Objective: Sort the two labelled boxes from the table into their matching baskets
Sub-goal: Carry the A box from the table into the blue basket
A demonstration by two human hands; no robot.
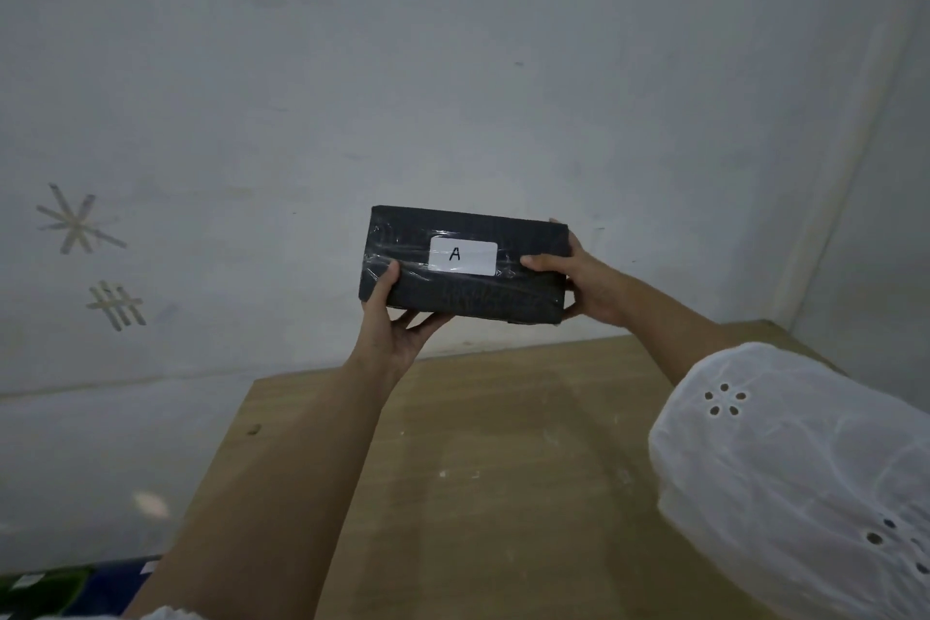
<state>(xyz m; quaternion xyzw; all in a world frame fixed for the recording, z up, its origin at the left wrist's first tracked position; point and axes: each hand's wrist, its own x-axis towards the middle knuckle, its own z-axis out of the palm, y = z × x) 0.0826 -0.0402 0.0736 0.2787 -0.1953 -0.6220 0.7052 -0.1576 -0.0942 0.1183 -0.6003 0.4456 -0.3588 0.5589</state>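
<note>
You hold the dark box [465, 264] marked A up off the wooden table [503, 468], in front of the wall. Your left hand [395, 317] and right hand [586, 284] clasp its two ends.

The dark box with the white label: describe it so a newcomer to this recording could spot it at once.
Above the far edge of the light wooden table, against the pale wall, the left hand and right hand hold up a dark rectangular box by its ends. Wrapped in clear tape, it bears a white label handwritten "A".
</note>
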